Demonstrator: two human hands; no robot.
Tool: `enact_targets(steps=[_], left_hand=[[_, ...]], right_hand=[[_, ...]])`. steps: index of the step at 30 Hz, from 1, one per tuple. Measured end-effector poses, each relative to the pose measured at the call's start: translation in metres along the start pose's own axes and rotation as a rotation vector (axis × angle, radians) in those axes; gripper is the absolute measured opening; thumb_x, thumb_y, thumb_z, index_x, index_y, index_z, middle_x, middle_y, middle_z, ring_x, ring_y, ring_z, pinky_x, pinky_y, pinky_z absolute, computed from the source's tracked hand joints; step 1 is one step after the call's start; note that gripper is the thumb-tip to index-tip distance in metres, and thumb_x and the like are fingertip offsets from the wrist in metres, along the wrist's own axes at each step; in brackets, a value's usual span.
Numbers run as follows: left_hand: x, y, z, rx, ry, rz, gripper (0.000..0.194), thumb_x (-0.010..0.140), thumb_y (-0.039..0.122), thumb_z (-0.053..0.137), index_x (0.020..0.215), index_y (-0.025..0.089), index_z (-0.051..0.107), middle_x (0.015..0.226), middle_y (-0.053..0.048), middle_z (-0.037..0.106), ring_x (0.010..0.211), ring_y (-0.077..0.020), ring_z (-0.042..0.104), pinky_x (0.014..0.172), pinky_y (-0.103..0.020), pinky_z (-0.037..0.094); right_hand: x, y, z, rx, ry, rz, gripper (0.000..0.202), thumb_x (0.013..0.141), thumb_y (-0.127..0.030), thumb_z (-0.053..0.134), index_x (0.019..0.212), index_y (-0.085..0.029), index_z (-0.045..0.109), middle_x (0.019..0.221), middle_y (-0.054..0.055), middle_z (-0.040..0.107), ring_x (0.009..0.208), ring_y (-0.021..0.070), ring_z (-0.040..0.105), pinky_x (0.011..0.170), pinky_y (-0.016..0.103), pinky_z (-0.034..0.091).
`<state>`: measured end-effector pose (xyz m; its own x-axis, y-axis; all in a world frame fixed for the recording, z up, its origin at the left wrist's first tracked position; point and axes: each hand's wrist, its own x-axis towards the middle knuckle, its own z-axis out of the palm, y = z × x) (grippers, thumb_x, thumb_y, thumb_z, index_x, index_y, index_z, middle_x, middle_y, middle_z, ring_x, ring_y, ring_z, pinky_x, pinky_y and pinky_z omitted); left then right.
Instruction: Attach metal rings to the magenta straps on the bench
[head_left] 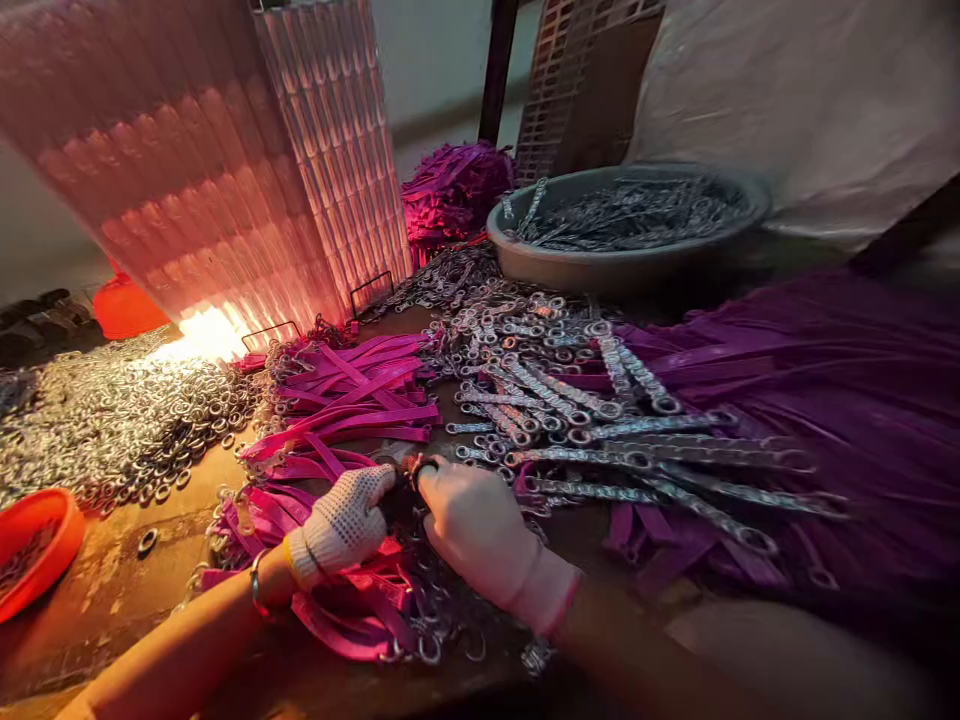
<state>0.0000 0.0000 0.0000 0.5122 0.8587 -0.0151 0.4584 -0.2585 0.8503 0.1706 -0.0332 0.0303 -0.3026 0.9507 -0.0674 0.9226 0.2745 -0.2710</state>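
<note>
On our brown surface [112, 580], pink straps [360, 385] lie beside heaped metal rings [172, 420]. Our left hand [345, 525] and right hand [476, 530], gloved and nearly closed, pinch a small dark piece [409, 475] between them, above the straps.

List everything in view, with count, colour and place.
Table: one, brown, beneath
Ring heap: one, silvery, left
Loose ring: one, dark, left
Bowl: one, orange-red, left edge
Container: one, orange-red, behind heap
Panels: two, pinkish, rear left
Straps: many, pink-purple, centre, right
Strap bundle: one, purple, rear
Metal strips: many, silvery, centre-right
Basin: one, grey, rear
Lattice: one, brownish, rear
Sheet: one, pale, rear right
Small piece: dark, between hands
Left hand: one, white dotted glove, centre
Right hand: one, white glove, centre
</note>
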Motion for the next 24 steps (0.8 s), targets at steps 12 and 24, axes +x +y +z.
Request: enact_targets(steps=[12, 24], left_hand=[[0.0, -0.005, 0.002, 0.102, -0.011, -0.113, 0.026, 0.086, 0.03, 0.049, 0.066, 0.013, 0.052, 0.062, 0.002, 0.049, 0.058, -0.008, 0.039, 0.05, -0.019, 0.029], [0.037, 0.007, -0.026, 0.08, -0.377, 0.014, 0.012, 0.075, 0.019, 0.057, 0.077, 0.014, 0.068, 0.07, -0.002, 0.065, 0.067, -0.0134, 0.055, 0.062, -0.021, 0.045]], right_hand=[[0.007, 0.008, -0.001, 0.041, -0.158, 0.077, 0.027, 0.076, -0.013, 0.05, 0.099, -0.015, 0.064, 0.091, 0.014, 0.073, 0.087, 0.0299, 0.069, 0.065, 0.033, 0.043], [-0.004, 0.005, 0.012, -0.057, -0.038, 0.012, 0.019, 0.081, -0.012, 0.046, 0.092, -0.014, 0.062, 0.079, 0.015, 0.071, 0.075, 0.0301, 0.07, 0.059, 0.033, 0.044]])
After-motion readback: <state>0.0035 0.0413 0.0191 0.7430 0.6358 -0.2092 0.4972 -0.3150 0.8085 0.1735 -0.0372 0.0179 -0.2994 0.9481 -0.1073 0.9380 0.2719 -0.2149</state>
